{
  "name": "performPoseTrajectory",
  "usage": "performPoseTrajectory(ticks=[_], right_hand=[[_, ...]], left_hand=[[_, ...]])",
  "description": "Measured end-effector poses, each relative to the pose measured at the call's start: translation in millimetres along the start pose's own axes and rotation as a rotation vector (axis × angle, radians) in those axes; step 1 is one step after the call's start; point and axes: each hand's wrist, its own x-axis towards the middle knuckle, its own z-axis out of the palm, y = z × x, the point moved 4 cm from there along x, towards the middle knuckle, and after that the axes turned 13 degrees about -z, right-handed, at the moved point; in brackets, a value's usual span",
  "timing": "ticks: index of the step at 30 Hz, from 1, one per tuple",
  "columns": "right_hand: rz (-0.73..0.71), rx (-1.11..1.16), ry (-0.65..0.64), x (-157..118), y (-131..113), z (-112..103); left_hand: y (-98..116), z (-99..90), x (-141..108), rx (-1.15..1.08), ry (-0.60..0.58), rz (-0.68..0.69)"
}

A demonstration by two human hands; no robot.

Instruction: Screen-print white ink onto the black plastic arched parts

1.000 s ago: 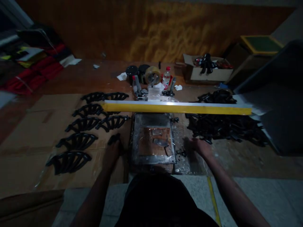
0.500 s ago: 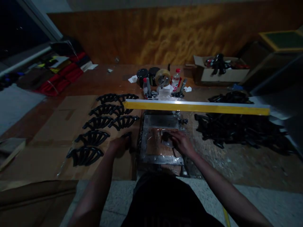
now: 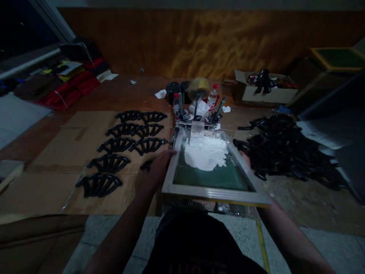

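A metal-framed screen (image 3: 211, 193) with green mesh lies over the work spot in front of me, slightly tilted. White ink (image 3: 203, 154) covers the far part of its mesh, with a pale block (image 3: 197, 133) at the ink's far end. At the frame's left side is my left hand (image 3: 162, 164), blurred, its fingers mostly hidden. My right hand (image 3: 245, 159) is at the right side, largely hidden behind the frame with only a bit of it showing. Black curved parts (image 3: 108, 163) lie in rows on cardboard at the left.
To the right is a large heap of black parts (image 3: 285, 148). Behind the frame stand a bottle with a red cap (image 3: 212, 96), black cans (image 3: 172, 91) and clamp posts (image 3: 221, 105). An open carton (image 3: 268, 93) sits at the back right, red cloth bundles (image 3: 68, 91) at the back left.
The screen, previously raised and seen edge-on, has come down over the base plate. Both hands have moved from beside and over the plate to the frame's sides.
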Motion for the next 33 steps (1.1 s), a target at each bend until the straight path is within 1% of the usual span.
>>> performPoseTrajectory(ticks=[1, 2, 3, 4, 5, 6, 7, 9, 11, 12, 13, 15, 17, 18, 19, 21, 23, 24, 27, 28, 30, 32, 33], right_hand=[[0.042, -0.026, 0.038, 8.7, 7.2, -7.4], [0.067, -0.047, 0.081, 19.2, 8.1, -12.5], [0.059, -0.062, 0.116, 31.5, 1.6, -14.6], [0.013, -0.067, 0.129, 44.9, -11.6, -13.4], [-0.060, -0.068, 0.112, 58.0, -29.8, -9.2], [-0.141, -0.070, 0.062, 69.6, -50.6, -2.3], [-0.208, -0.074, -0.019, 78.0, -71.2, 6.5], [-0.268, -0.082, -0.236, 81.5, -103.2, 26.0], [-0.282, -0.097, -0.426, 66.8, -118.5, 40.5], [-0.313, -0.100, -0.490, 54.9, -121.2, 44.2], [-0.369, -0.092, -0.536, 42.1, -121.7, 45.5], [-0.544, -0.031, -0.596, 19.5, -119.5, 42.1], [-0.699, 0.055, -0.648, 7.8, -115.7, 35.3], [-0.731, 0.079, -0.663, 7.1, -113.6, 32.5], [-0.729, 0.081, -0.655, 8.9, -111.9, 30.8], [-0.662, 0.043, -0.585, 13.1, -109.9, 31.0], [-0.624, 0.023, -0.528, 8.0, -111.1, 35.4], [-0.636, 0.030, -0.523, 1.5, -112.4, 38.2], [-0.695, 0.080, -0.581, -15.1, -115.6, 42.6], [-0.682, 0.087, -0.589, -13.4, -116.0, 41.6], [-0.594, 0.076, -0.556, 5.9, -116.7, 37.0], [-0.475, 0.043, -0.460, 40.4, -115.5, 28.2], [-0.416, 0.021, -0.401, 59.5, -112.3, 21.8]], left_hand=[[-18.4, 3.1, -2.4, 0.041, -0.022, -0.059], [-36.1, 7.6, -3.4, 0.055, -0.044, -0.118], [-52.4, 13.1, -3.3, 0.060, -0.064, -0.173], [-66.4, 19.2, -2.0, 0.069, -0.084, -0.216], [-77.6, 25.3, 0.2, 0.085, -0.101, -0.242], [-86.2, 30.5, 3.0, 0.103, -0.109, -0.250], [-92.4, 34.6, 6.2, 0.120, -0.112, -0.247], [-99.9, 38.9, 12.2, 0.142, -0.104, -0.228], [-104.3, 39.7, 16.4, 0.143, -0.098, -0.222], [-106.0, 39.4, 17.6, 0.140, -0.093, -0.222], [-107.4, 39.1, 18.3, 0.137, -0.091, -0.221], [-109.8, 39.0, 18.5, 0.123, -0.094, -0.222], [-110.9, 39.4, 17.9, 0.108, -0.100, -0.215], [-110.8, 39.7, 17.5, 0.092, -0.104, -0.210], [-110.6, 40.1, 17.0, 0.075, -0.111, -0.207], [-109.8, 40.5, 15.9, 0.042, -0.123, -0.206], [-109.4, 40.5, 15.0, 0.030, -0.125, -0.209], [-109.2, 40.1, 14.7, 0.033, -0.116, -0.205], [-108.9, 39.0, 13.8, 0.024, -0.094, -0.202], [-108.5, 38.7, 13.4, 0.016, -0.101, -0.214], [-104.6, 36.7, 11.5, 0.008, -0.125, -0.245], [-93.6, 30.6, 7.8, 0.021, -0.127, -0.245], [-85.2, 25.7, 5.4, 0.031, -0.109, -0.228]])
